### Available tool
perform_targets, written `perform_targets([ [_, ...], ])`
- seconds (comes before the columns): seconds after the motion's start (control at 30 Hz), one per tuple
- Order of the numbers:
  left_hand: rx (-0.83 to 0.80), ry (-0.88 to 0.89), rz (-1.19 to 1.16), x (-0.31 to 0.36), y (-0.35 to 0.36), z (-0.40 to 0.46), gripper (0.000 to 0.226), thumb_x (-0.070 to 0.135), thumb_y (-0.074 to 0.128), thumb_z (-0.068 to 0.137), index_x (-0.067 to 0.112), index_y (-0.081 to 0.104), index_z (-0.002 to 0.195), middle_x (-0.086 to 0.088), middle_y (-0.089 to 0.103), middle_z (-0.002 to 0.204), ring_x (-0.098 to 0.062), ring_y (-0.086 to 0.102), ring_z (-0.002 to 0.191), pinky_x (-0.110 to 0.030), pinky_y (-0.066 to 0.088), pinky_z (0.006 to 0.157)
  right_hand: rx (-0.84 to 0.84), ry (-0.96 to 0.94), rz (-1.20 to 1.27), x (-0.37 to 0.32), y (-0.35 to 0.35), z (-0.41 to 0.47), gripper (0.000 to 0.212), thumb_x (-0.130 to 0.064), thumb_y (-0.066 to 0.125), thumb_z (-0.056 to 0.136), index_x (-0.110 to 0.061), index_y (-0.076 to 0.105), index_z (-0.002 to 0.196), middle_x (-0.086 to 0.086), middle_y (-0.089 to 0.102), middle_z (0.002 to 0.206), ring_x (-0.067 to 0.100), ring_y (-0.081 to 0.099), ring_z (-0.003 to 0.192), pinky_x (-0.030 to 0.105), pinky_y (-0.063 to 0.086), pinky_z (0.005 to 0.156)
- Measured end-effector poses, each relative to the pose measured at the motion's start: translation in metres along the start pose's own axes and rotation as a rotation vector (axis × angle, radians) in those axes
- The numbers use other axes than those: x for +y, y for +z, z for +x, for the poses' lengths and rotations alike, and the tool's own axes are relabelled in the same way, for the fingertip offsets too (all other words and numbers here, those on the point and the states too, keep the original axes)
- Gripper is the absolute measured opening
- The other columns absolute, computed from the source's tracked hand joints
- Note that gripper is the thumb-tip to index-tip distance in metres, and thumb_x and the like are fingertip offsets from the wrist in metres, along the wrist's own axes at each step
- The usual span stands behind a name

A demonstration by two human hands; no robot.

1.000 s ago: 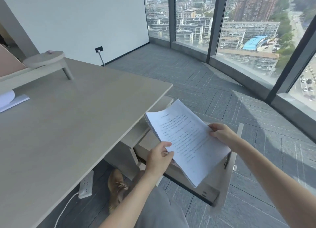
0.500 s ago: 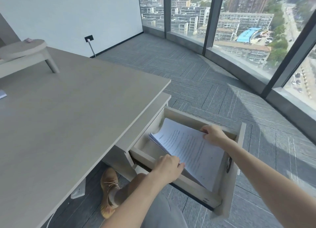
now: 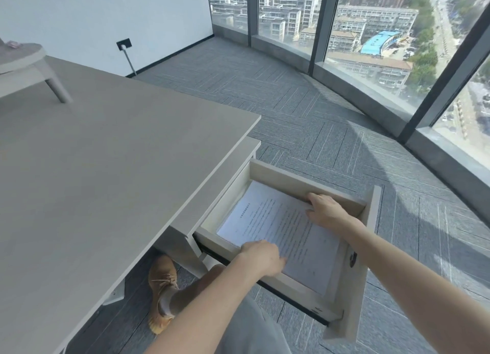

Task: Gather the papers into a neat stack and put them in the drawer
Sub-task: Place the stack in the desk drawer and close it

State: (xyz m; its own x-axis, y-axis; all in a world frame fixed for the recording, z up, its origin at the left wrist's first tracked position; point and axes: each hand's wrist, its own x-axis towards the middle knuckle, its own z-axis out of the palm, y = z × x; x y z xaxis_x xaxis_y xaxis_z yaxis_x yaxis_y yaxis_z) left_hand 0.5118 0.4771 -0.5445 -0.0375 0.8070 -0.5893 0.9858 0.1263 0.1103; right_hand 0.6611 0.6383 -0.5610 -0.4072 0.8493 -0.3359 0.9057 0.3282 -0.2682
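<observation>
The worktop (image 3: 106,168) is lying to the left of the open drawer (image 3: 299,180), which is sticking out from under its right edge. Inside the drawer the papers (image 3: 267,221) are lying flat as one stack (printed side up). The left hand (image 3: 261,256) is reaching over the drawer's near wall, fingers resting loosely on the papers' near edge — whether it is gripping them I cannot tell. The right hand (image 3: 327,210) is pressing flat and open on the papers' far edge, beside the drawer's far wall.
</observation>
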Motion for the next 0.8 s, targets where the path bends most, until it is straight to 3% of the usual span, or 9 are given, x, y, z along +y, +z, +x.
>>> perform_targets([
  [0.07,0.027,-0.008,0.045,0.000,-0.006,-0.003,0.060,0.054,0.030,0.100,0.007,0.061,0.123,-0.016,0.065,0.122,-0.033,0.061,0.112,-0.040,0.045,0.087,0.038,-0.027,0.006,-0.004,-0.004,-0.005,0.034,-0.025,0.054,0.090,-0.008,0.053,0.119,0.014,0.059,0.119,0.034,0.056,0.118,0.041,0.045,0.095],
  [0.2,0.211,0.008,-0.002,-0.012,-0.026,-0.014,0.048,0.048,0.036,0.100,0.008,0.062,0.105,-0.015,0.069,0.106,-0.034,0.064,0.098,-0.038,0.047,0.078,0.144,-0.117,0.083,-0.011,-0.016,-0.024,0.047,-0.022,0.056,0.092,-0.014,0.052,0.138,0.009,0.055,0.138,0.033,0.056,0.124,0.040,0.044,0.101],
  [0.33,0.484,0.002,-0.032,-0.028,-0.068,-0.028,0.037,0.036,0.040,0.099,0.010,0.062,0.112,-0.014,0.071,0.110,-0.034,0.065,0.100,-0.039,0.052,0.084,0.261,-0.146,0.169,-0.005,-0.023,-0.056,0.045,-0.018,0.055,0.094,-0.018,0.054,0.138,0.006,0.056,0.135,0.031,0.060,0.116,0.037,0.041,0.098],
  [0.5,0.771,0.057,-0.080,-0.045,-0.125,-0.047,0.030,0.028,0.048,0.094,0.012,0.066,0.112,-0.011,0.070,0.117,-0.035,0.064,0.105,-0.040,0.052,0.082,0.414,-0.100,0.294,0.022,-0.021,-0.101,0.047,-0.006,0.054,0.092,-0.017,0.055,0.138,0.007,0.052,0.140,0.030,0.047,0.131,0.040,0.035,0.107],
  [0.6,0.793,0.078,-0.096,-0.056,-0.147,-0.057,0.039,0.028,0.052,0.095,0.015,0.060,0.131,-0.009,0.056,0.143,-0.031,0.055,0.127,-0.041,0.046,0.100,0.564,0.011,0.538,0.041,-0.022,-0.130,0.050,-0.001,0.054,0.090,-0.015,0.055,0.138,0.011,0.052,0.137,0.029,0.051,0.124,0.030,0.036,0.098],
  [0.67,0.746,0.024,-0.064,-0.068,-0.155,-0.060,0.052,0.030,0.056,0.095,0.017,0.049,0.144,-0.016,0.039,0.156,-0.033,0.040,0.141,-0.041,0.035,0.113,0.593,0.102,0.653,0.055,-0.020,-0.143,0.053,0.000,0.055,0.089,-0.013,0.052,0.140,0.014,0.052,0.138,0.028,0.051,0.127,0.033,0.037,0.102],
  [0.8,0.525,-0.161,-0.028,-0.106,-0.152,-0.052,0.084,0.051,0.059,0.089,0.031,0.015,0.158,-0.020,0.010,0.166,-0.041,0.009,0.152,-0.050,0.017,0.121,0.406,0.170,0.759,0.078,-0.003,-0.164,0.069,0.000,0.059,0.084,-0.014,0.039,0.149,0.015,0.046,0.146,0.027,0.052,0.127,0.041,0.046,0.101],
])
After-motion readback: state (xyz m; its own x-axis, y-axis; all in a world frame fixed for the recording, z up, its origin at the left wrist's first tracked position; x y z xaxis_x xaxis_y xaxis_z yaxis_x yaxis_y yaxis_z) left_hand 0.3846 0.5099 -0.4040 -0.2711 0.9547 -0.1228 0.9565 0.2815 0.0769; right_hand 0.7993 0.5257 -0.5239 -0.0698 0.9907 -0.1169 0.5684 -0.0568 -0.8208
